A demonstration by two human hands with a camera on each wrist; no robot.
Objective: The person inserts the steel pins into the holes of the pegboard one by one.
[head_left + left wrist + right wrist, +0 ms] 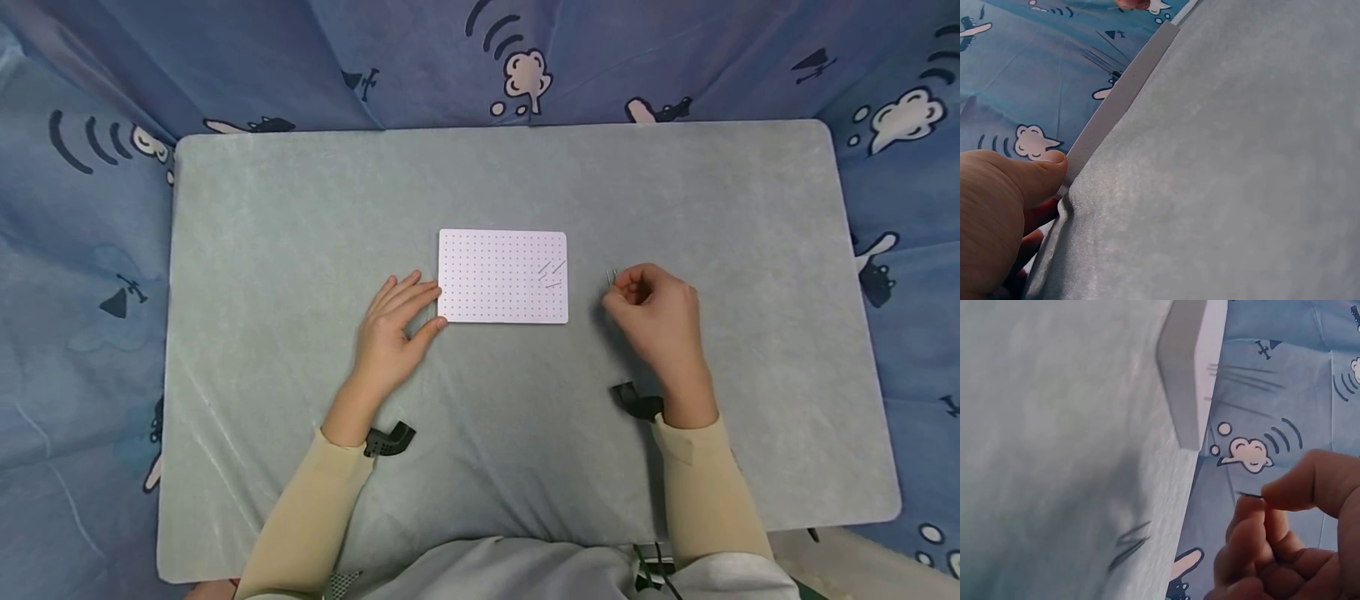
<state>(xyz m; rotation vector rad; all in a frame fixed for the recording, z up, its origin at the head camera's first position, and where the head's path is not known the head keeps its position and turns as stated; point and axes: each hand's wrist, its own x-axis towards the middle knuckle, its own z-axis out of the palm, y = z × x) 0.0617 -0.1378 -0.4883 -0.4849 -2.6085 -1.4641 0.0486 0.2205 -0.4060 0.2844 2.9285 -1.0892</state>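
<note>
A white board (502,277) with rows of small holes lies flat on the table. Three thin metal pins (1244,378) stand up from its right part. At the board's lower left corner rests my left hand (390,337), fingers extended, thumb and fingertips touching the edge; the thumb (1044,178) shows against the board's side. To the right of the board, my right hand (660,312) is raised over the table and pinches a thin metal pin (1249,494) between thumb and index finger. A few loose pins (1129,549) lie on the cloth close by that hand.
Grey cloth (300,217) covers the wide table around the board. Blue patterned curtains (435,67) hang behind the table and along both sides. A black wrist mount (390,439) sits on the left wrist and another black mount (636,402) on the right.
</note>
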